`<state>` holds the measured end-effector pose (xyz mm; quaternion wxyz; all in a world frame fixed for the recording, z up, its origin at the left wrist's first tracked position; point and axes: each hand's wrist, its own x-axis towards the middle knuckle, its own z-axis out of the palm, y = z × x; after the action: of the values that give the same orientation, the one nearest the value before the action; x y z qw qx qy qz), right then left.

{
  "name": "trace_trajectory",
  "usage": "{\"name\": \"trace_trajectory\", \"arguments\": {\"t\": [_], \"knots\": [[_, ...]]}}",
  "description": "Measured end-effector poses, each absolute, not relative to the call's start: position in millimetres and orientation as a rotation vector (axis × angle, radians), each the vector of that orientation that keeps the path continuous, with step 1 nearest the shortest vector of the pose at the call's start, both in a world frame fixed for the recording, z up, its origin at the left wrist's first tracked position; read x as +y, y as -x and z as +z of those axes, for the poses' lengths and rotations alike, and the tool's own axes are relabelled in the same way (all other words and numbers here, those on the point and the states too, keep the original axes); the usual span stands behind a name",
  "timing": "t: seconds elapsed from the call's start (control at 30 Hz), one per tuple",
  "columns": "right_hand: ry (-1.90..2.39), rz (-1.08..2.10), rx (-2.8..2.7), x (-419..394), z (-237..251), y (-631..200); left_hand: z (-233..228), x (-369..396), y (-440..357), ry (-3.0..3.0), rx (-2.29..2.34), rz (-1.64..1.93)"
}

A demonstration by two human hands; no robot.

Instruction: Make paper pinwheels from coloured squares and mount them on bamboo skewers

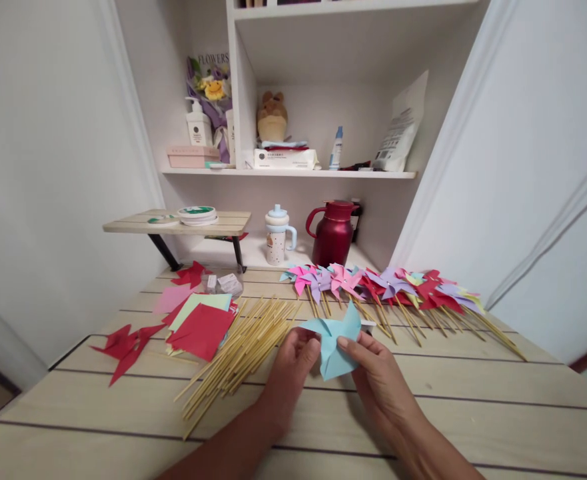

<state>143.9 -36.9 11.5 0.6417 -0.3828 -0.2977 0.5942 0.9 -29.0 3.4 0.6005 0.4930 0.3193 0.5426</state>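
Observation:
A light blue paper pinwheel (337, 347) is between my two hands, above the table. My right hand (376, 363) pinches it, thumb pressed on the front near its middle and fingers behind. My left hand (296, 363) is closed at its left side, thumb against the curled fingers, holding that edge; part of the grip is hidden. A small white object (368, 325) shows just behind my right fingers, too covered to name. Left of my hands lies a loose pile of thin wooden sticks (246, 353).
Finished pinwheels on sticks (393, 285) lie along the table's back right. At left are coloured paper squares (202, 331) and a red folded pinwheel (129, 347). A small raised stand (123, 223), a cup (276, 240) and a red jug (334, 233) stand behind, below shelves (293, 174).

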Motion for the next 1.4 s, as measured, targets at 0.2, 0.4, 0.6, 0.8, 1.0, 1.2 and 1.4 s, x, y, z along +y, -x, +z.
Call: {"name": "trace_trajectory", "arguments": {"t": [0.2, 0.4, 0.6, 0.8, 1.0, 1.2, 1.4], "knots": [[0.871, 1.379, -0.646, -41, 14, -146, 1, -31, -1, -1.106, 0.680, 1.178], [0.879, 1.391, -0.639, -44, 17, -145, 2, -35, -4, -1.056, 0.701, 1.192], [0.914, 1.448, -0.672, -49, 14, -138, 8, -40, -4, -0.977, 0.765, 1.190], [0.910, 1.447, -0.645, -50, 14, -137, 9, -42, -4, -0.957, 0.832, 1.223], [0.912, 1.445, -0.653, -50, 10, -137, 8, -42, -6, -0.928, 0.846, 1.224], [0.926, 1.429, -0.649, -51, 7, -135, 9, -43, -8, -0.854, 0.878, 1.284], [0.946, 1.435, -0.632, -52, 9, -133, 8, -42, -9, -0.813, 0.944, 1.304]]}}
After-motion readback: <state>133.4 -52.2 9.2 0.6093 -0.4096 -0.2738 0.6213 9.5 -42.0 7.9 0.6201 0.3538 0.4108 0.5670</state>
